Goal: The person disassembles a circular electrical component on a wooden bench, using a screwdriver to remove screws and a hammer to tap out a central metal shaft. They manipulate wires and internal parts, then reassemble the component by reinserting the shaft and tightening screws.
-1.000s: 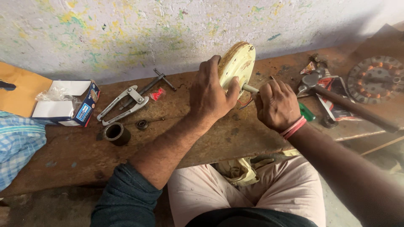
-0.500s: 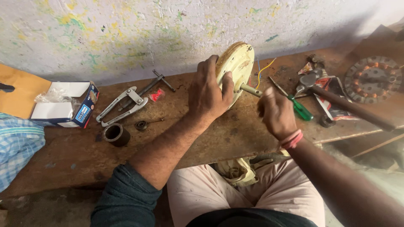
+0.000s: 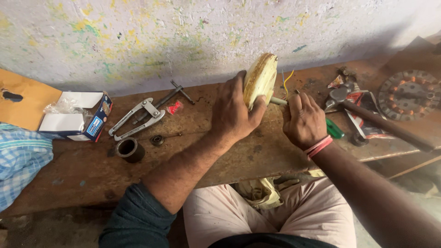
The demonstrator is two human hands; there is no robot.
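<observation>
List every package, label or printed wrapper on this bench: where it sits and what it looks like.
Open cardboard box: far left of the bench, white inside, blue printed side, clear plastic in it.
Small red wrapper: mid-bench, beside the metal puller.
Red-and-white printed packet: right side, lying under the hammer.
No screens or signs.

The left hand (image 3: 234, 112) holds a cream disc (image 3: 260, 79) on edge; the right hand (image 3: 303, 121) grips its shaft (image 3: 278, 101).

The right hand (image 3: 303, 121) is returning to the shaft (image 3: 278, 101) of the cream disc (image 3: 260, 79), apparently gripping the green-handled screwdriver (image 3: 334, 129) it was reaching toward.
</observation>
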